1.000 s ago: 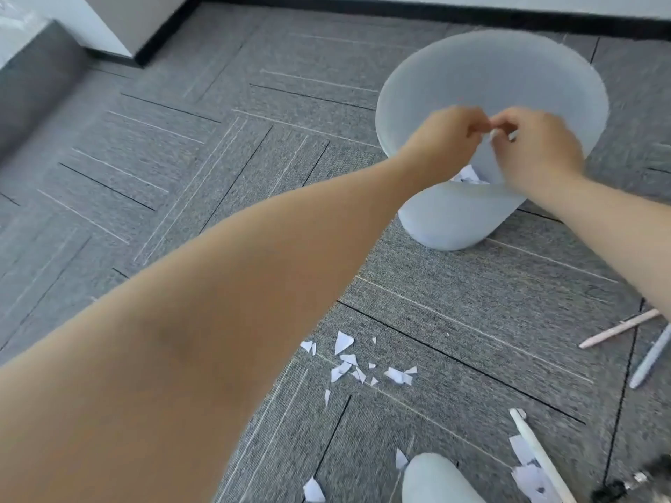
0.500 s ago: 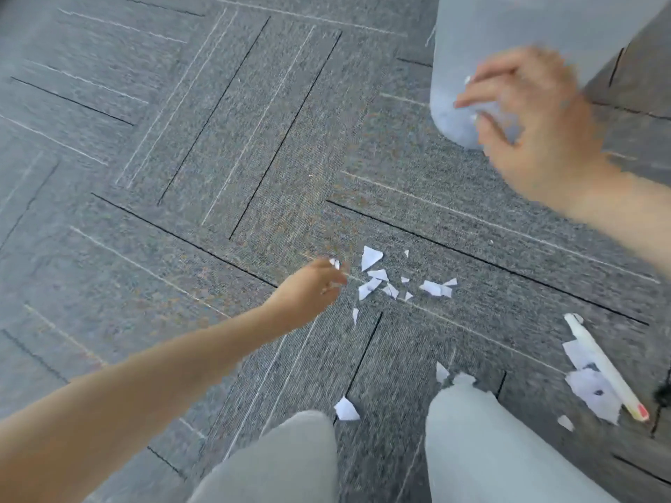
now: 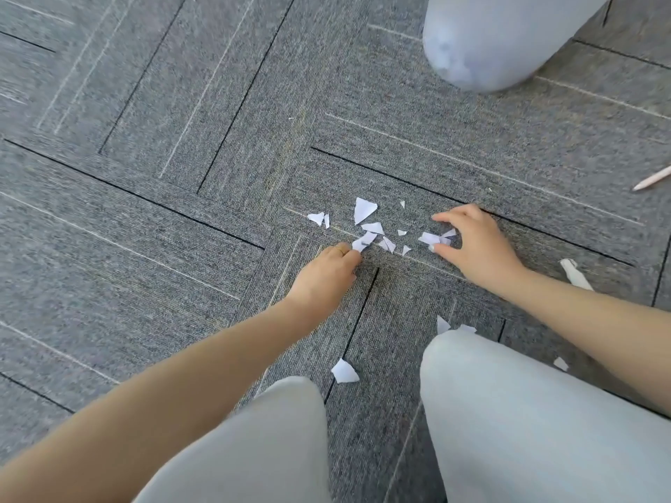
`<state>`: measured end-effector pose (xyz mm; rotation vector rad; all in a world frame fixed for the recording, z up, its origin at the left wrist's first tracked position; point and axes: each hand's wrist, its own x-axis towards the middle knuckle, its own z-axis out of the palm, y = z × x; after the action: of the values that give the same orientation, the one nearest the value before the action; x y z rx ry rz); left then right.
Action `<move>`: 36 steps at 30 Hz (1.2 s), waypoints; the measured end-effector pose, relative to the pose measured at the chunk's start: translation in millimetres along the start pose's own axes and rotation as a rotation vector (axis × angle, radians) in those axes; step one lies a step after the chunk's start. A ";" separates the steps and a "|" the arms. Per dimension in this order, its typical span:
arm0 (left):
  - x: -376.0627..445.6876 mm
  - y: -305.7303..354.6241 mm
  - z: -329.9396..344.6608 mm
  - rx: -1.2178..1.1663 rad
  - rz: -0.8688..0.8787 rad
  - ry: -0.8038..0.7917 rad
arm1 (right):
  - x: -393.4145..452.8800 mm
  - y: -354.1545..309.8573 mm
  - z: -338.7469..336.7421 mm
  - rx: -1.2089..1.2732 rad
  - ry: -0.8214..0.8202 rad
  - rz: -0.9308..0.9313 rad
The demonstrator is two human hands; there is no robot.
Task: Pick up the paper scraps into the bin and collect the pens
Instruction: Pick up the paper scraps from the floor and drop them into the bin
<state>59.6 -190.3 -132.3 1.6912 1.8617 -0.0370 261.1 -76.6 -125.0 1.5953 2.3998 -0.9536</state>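
Carpet (image 3: 181,248): L hand (image 3: 323,274) fingers pinch scrap (image 3: 363,242), R hand (image 3: 475,248) pinches scraps (image 3: 434,238); bin (image 3: 508,38) holds scraps.

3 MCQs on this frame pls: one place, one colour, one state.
1. Where is the translucent white plastic bin?
A. between the knees
B. at the top of the view, beyond the scraps
C. left of the left hand

2. What colour are the torn paper scraps on the grey carpet?
A. white
B. yellow
C. blue

3. What is the left hand doing?
A. resting flat on a knee
B. holding a pen
C. pinching a scrap

Answers: 1 B, the bin stands past the scrap cluster at the top edge. 2 A, every scrap is white. 3 C, its fingers close on a scrap at the cluster's near edge.
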 end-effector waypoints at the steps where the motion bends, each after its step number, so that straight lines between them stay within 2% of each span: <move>1: 0.4 -0.8 0.8 -0.013 -0.005 0.012 | -0.7 0.6 2.9 -0.025 0.015 -0.027; 6: -0.5 -5.1 -0.4 -0.107 -0.054 0.064 | -6.7 6.8 14.9 0.036 0.120 -0.071; 13: 11.8 -4.5 -22.9 -0.122 -0.030 -0.126 | -4.7 6.0 15.6 0.082 0.083 -0.047; 17: 41.5 10.0 -50.4 -0.324 -0.083 0.031 | -3.0 -3.5 11.2 0.227 0.050 0.002; 20: 53.9 19.9 -40.1 -0.340 -0.119 0.004 | -6.3 -18.3 18.7 0.288 0.001 -0.016; 22: 50.2 20.3 -21.3 -0.377 -0.172 0.022 | -8.4 -24.8 28.7 0.272 -0.003 -0.032; 26: 30.5 15.2 1.8 -0.517 -0.280 0.259 | -4.7 -25.0 39.0 0.216 0.029 -0.024; 28: 23.9 13.4 6.6 -0.548 -0.320 0.324 | -2.2 -25.3 38.4 0.172 0.035 -0.048; 36: 19.0 11.2 8.4 -0.498 -0.320 0.346 | -0.8 -26.7 34.8 0.007 0.034 -0.171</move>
<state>73.4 -174.8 -143.5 1.0991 2.1485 0.5734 229.8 -103.1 -140.6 1.4382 2.5932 -0.9694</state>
